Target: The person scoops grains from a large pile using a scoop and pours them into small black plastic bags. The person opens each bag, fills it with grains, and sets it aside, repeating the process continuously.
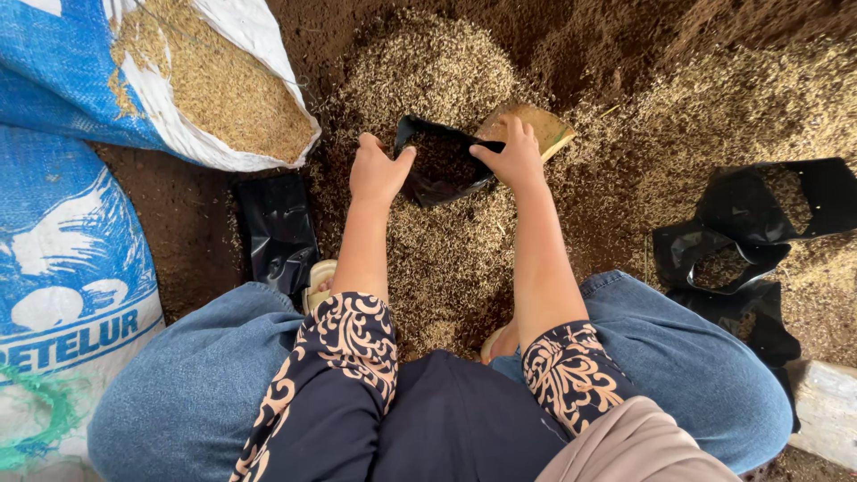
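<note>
Leftmost, a blue-and-white sack (pixel 62 268) is seen upright, its contents hidden, and behind it an open sack (pixel 178 89) is filled with pale husks. A flat black bag (pixel 278 234) is laid on the soil (pixel 178 214) just beside the left knee. At centre, a small black bag (pixel 442 161) is held open over the husk pile (pixel 446 259); dark soil is seen inside. Its left rim is pinched by the left hand (pixel 377 171), thumb against fingers. Its right rim is touched by the right hand (pixel 513 156), whose fingers are closed round a tan scoop (pixel 536 125) just behind the bag. Farther right, more open black bags (pixel 759 232), partly filled with husks, are lying well apart from both hands.
</note>
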